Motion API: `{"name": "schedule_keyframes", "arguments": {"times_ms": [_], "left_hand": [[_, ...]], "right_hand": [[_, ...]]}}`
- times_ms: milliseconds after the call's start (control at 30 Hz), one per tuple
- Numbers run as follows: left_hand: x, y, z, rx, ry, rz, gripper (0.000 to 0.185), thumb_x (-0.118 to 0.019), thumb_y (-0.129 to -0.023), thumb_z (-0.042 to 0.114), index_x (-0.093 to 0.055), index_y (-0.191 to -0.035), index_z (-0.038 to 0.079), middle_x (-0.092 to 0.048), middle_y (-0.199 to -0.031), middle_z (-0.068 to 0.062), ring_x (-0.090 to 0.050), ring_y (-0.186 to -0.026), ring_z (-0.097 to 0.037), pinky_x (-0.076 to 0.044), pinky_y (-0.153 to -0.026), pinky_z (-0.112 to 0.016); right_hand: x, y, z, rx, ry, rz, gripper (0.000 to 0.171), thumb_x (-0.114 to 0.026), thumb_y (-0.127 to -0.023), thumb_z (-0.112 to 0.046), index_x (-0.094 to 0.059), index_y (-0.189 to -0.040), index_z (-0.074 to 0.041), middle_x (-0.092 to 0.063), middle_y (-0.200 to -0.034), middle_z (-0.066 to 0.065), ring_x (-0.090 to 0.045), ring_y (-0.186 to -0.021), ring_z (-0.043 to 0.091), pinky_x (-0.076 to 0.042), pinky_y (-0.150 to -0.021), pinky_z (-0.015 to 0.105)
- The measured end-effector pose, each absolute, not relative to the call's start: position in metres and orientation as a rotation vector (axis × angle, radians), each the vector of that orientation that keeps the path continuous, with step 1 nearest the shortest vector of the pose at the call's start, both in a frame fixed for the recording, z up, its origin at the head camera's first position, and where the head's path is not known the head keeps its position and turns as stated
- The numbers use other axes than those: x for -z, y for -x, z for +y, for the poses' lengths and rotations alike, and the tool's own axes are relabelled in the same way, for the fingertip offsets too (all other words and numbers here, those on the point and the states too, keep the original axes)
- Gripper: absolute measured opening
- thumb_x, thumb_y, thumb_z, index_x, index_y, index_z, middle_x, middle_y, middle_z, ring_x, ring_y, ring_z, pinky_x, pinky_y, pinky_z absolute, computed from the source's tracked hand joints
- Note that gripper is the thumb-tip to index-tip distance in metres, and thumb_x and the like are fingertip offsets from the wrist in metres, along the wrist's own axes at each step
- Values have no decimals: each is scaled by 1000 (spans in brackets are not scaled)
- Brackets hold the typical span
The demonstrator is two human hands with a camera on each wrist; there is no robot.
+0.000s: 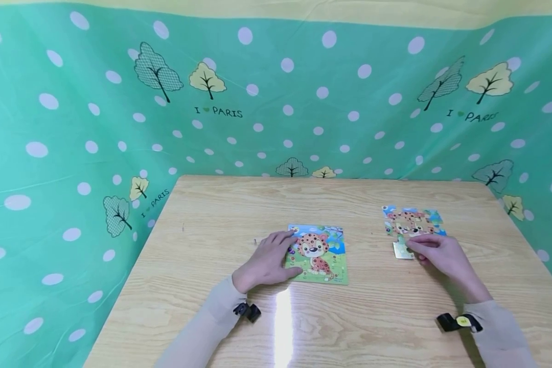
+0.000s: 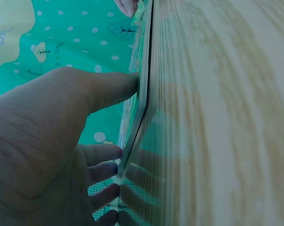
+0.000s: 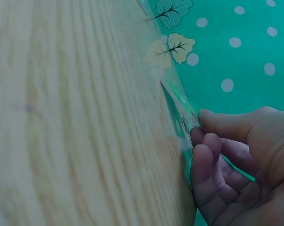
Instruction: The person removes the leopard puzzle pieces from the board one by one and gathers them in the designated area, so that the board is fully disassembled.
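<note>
The puzzle piece (image 1: pixel 403 250) lies on the bench (image 1: pixel 211 214), under the half-built puzzle (image 1: pixel 411 221); the right hand (image 1: pixel 441 254) pinches it. The left hand (image 1: pixel 268 260) rests flat on the leopard picture card (image 1: pixel 322 254). In the left wrist view, straight fingers (image 2: pixel 114 89) touch the card's edge (image 2: pixel 142 101). In the right wrist view, curled fingertips (image 3: pixel 203 141) hold the piece (image 3: pixel 179 123).

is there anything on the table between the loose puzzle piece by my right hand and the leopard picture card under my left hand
Nothing visible. The right hand touches the loose piece below the part-built puzzle; only bare table lies between it and the picture card, where the left hand rests.
</note>
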State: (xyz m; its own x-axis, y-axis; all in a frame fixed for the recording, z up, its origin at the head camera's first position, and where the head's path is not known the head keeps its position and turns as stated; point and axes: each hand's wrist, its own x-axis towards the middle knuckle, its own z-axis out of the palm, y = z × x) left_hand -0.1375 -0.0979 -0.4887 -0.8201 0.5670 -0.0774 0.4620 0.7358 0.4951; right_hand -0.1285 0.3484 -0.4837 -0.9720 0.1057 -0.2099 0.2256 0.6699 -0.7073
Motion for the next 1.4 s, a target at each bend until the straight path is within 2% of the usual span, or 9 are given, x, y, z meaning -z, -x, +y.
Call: {"name": "schedule_keyframes", "arguments": {"times_ms": [233, 567, 900, 1167, 1400], "left_hand": [[489, 138, -97, -689, -810, 2715, 85, -71, -96, 52, -42, -163, 9, -33, -174, -10, -30, -160, -36, -28, -130, -61], [490, 138, -95, -671, -805, 2709, 86, -71, -96, 54, -41, -164, 10, -31, -175, -9, -29, -161, -35, -27, -131, -60], [490, 137, -94, -671, -797, 2712, 85, -71, -96, 53, -42, -163, 10, -33, -174, -9, -31, -160, -35, -28, -131, -59], [490, 137, -96, -685, -797, 2715, 85, -71, -95, 54, -42, -163, 11, -33, -174, -9, -31, -160, -36, -28, -130, -60], [492, 139, -98, -689, -811, 2719, 86, -72, -95, 53, -42, -163, 9, -33, -174, -12, -32, -159, -38, -28, -129, -63]], "right_hand": [[483, 131, 346, 1129, -259, 2731, 60, -68, -103, -48, -70, -132, 5, -78, -101, 8, -65, -78, 9, -58, -61, 26], [484, 130, 347, 1125, -245, 2709, 58, -67, -105, -47, -70, -131, 5, -75, -92, 4, -64, -75, 10, -59, -62, 27], [487, 127, 346, 1081, -268, 2753, 55, -68, -103, -48, -72, -126, 2, -75, -99, 8, -63, -76, 11, -57, -60, 26], [490, 128, 342, 1057, -261, 2818, 52, -68, -103, -48, -74, -122, 0, -73, -97, 7, -59, -73, 12, -51, -57, 26], [489, 130, 338, 1015, -245, 2875, 48, -69, -103, -46, -76, -120, -1, -75, -109, 16, -61, -90, 20, -47, -66, 26]]}}
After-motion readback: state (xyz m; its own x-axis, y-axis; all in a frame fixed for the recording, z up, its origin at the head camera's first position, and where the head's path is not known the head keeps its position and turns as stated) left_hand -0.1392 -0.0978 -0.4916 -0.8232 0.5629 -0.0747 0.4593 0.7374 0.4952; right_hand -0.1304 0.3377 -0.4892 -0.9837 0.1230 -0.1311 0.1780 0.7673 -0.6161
